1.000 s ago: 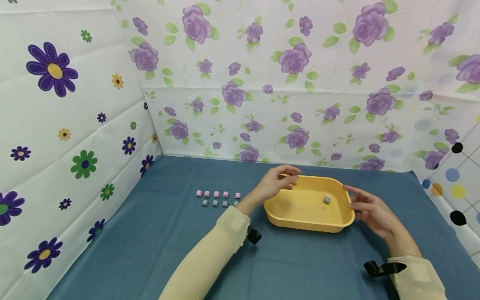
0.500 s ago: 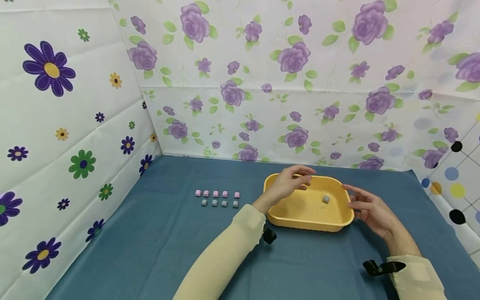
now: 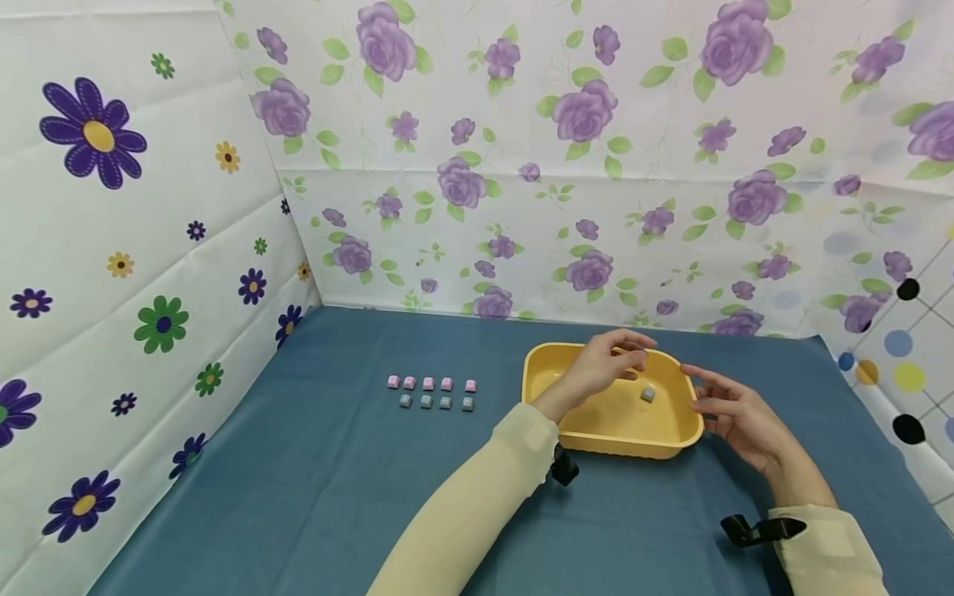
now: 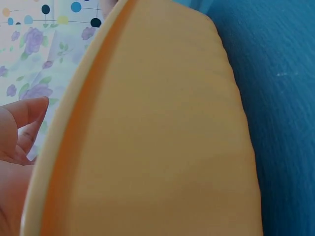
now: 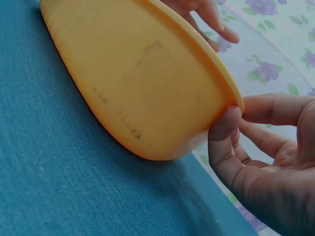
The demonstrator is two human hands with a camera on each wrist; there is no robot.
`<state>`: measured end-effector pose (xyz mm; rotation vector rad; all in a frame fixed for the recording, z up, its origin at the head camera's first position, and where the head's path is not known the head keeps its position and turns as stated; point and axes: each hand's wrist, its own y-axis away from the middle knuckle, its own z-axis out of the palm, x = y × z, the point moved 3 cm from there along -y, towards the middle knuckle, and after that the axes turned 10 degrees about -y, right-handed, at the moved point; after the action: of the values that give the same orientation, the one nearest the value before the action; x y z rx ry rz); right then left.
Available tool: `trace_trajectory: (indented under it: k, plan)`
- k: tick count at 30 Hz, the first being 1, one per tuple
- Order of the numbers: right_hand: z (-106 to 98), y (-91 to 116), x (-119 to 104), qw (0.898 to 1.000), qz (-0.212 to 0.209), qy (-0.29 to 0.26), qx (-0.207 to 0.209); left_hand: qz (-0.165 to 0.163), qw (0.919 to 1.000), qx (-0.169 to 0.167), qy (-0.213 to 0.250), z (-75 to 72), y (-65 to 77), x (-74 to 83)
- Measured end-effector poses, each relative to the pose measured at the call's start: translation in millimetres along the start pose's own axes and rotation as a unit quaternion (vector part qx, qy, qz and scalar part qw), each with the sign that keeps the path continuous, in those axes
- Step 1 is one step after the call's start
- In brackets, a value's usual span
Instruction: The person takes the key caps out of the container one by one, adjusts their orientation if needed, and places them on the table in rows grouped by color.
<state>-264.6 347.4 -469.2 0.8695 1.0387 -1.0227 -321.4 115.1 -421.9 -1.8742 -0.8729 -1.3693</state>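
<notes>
A yellow plastic tray (image 3: 619, 426) with rounded corners sits on the blue cloth. Inside it, toward the right, lies one small grey block (image 3: 648, 394). My left hand (image 3: 599, 368) hovers over the tray, fingers loosely bent, just left of that block; no object shows in its fingers. In the left wrist view part of this hand (image 4: 15, 132) appears beyond the tray's rim. My right hand (image 3: 745, 426) pinches the tray's right rim between thumb and fingers, as the right wrist view shows closely. Left of the tray are small pink blocks (image 3: 428, 383) and grey blocks (image 3: 445, 402).
The pink and grey blocks form two short rows, pink behind grey, on the blue cloth (image 3: 298, 472). A floral sheet (image 3: 462, 232) hangs behind the table, and another flowered sheet (image 3: 164, 248) stands along the left. A dotted covering (image 3: 920, 356) is at the right.
My left hand has moved right across the tray, from its left end to near the grey block. The right hand and tray have hardly moved.
</notes>
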Motion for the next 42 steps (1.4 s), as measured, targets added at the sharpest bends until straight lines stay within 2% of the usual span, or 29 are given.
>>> trace_trajectory:
  k: [10,16,23,35,38,42]
  plan:
    - [1,0,0,1.000,-0.002,0.002,-0.003,-0.019,0.9997,0.004,-0.016,9.2,-5.5,-5.9]
    - [0,1,0,1.000,-0.005,-0.007,-0.006,-0.039,0.9960,-0.005,-0.080,15.5,-9.5,-14.2]
    - [0,0,0,1.000,-0.005,-0.007,-0.009,-0.041,0.9870,-0.038,-0.151,21.0,-11.1,-21.4]
    - [0,0,1,1.000,-0.008,-0.002,-0.006,-0.027,0.9765,-0.115,-0.180,29.0,-10.2,-27.2]
    - [0,0,1,1.000,-0.008,0.003,-0.004,-0.030,0.9761,-0.122,-0.178,30.3,-9.9,-28.6]
    - [-1,0,1,1.000,-0.008,0.010,-0.003,-0.038,0.9722,-0.121,-0.197,31.2,-8.5,-28.3]
